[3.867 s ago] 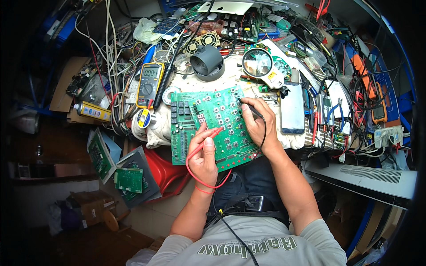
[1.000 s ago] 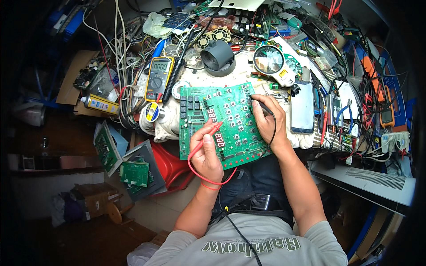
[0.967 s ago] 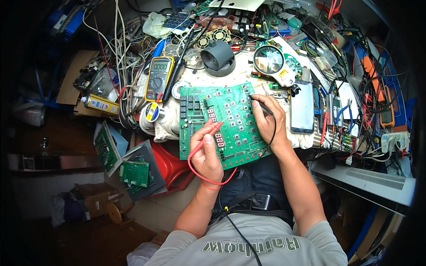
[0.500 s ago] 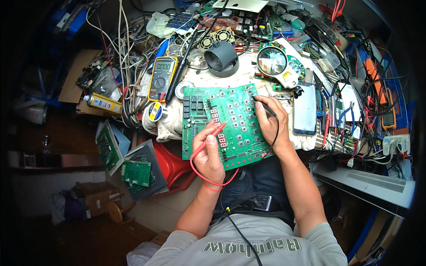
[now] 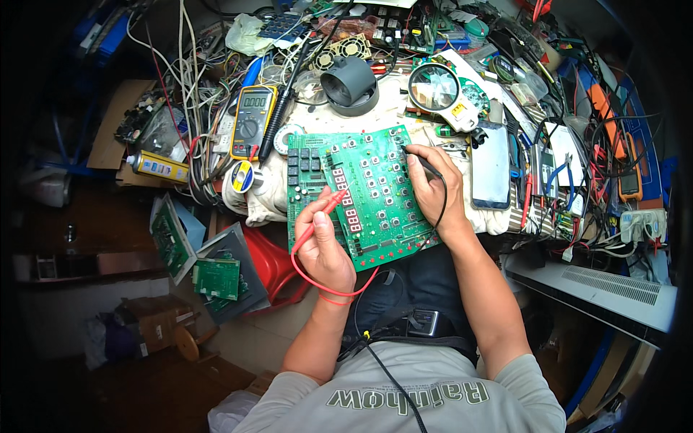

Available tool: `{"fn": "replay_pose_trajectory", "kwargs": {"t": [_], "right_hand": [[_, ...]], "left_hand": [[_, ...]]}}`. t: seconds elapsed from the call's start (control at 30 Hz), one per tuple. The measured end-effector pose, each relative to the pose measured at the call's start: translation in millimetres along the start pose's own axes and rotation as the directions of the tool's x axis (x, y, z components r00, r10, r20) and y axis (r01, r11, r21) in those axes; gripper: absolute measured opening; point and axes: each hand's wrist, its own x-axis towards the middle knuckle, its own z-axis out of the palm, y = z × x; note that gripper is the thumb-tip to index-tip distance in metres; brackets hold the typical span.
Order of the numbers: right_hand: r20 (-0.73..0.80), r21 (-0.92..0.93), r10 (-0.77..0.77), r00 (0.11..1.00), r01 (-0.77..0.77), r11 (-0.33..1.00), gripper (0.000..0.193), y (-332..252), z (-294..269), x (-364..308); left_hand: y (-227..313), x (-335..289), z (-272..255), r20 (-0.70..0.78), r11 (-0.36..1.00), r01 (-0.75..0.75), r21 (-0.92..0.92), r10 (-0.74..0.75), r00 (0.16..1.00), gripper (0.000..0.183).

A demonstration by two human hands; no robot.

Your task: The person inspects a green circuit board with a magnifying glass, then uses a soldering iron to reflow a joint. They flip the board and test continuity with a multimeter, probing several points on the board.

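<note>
A green circuit board (image 5: 399, 229) with push buttons and red digit displays lies over a second green board (image 5: 299, 198) with black relays, both at the table's front edge. My left hand (image 5: 326, 252) is closed round a red test probe (image 5: 333, 203), its tip pointing at the digit displays; whether it touches cannot be told. At the board's upper right edge, my right hand (image 5: 442, 193) pinches a black test probe (image 5: 426, 164), partly hidden by the fingers. Behind the boards at the left stands a yellow multimeter (image 5: 253, 124), its screen lit.
A grey round holder (image 5: 349, 86) and a magnifying glass (image 5: 434, 87) stand behind the boards. To the right lies a phone-like slab (image 5: 491, 173). A solder spool (image 5: 242, 177) sits at the left, above a red stool (image 5: 278, 267). Cables and electronics crowd the table's back and sides.
The red probe's tip has moved left, from beside the buttons to the digit displays. My right hand keeps its place at the board's edge. The whole view has shifted slightly.
</note>
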Motion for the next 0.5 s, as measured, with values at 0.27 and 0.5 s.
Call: {"fn": "replay_pose_trajectory", "kwargs": {"t": [0.27,0.5], "right_hand": [[-0.002,0.001,-0.011,1.000,0.011,1.000,0.017,0.9,0.2,-0.1],[0.002,0.008,-0.006,1.000,0.006,1.000,0.017,0.6,0.4,0.2]], "left_hand": [[0.1,0.7,2.8,-0.020,0.995,0.070,-0.073,-0.072,0.997,0.028],[-0.4,0.8,3.7,-0.005,0.989,0.093,-0.114,-0.094,0.996,0.028]]}}
